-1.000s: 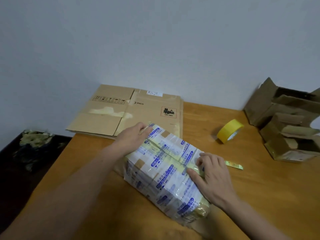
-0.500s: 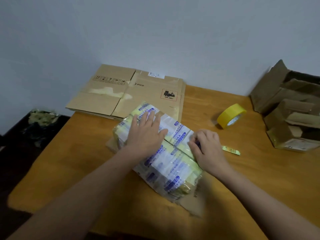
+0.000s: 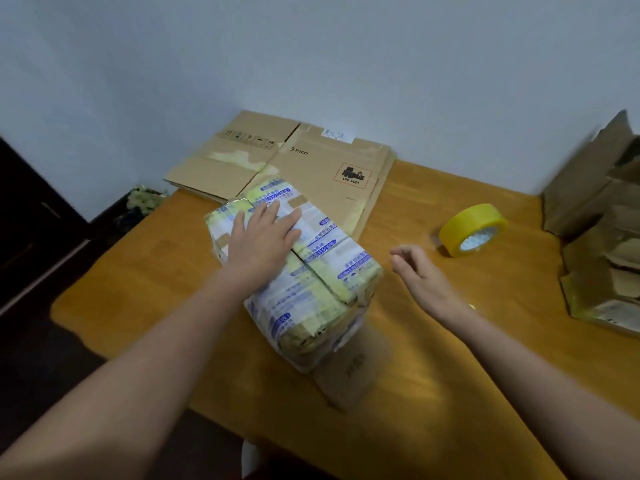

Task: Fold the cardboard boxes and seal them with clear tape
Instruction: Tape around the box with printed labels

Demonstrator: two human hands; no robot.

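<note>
Now left hand (image 3: 258,242) flat on taped box (image 3: 311,289), right hand (image 3: 420,275) loosely curled, empty, near tape roll (image 3: 472,230)

You're looking at a wooden worktop (image 3: 450,341) set against a pale bluish wall (image 3: 311,46). To your left, off its far corner, a crumpled greenish heap (image 3: 143,199) lies beside a dark cabinet (image 3: 31,230), blurred.

Dim, soft, even light; the tape roll (image 3: 472,230) throws a faint shadow toward nine o'clock. Cardboard at three o'clock smears, probably motion blur; wide-angle edges bend.
</note>
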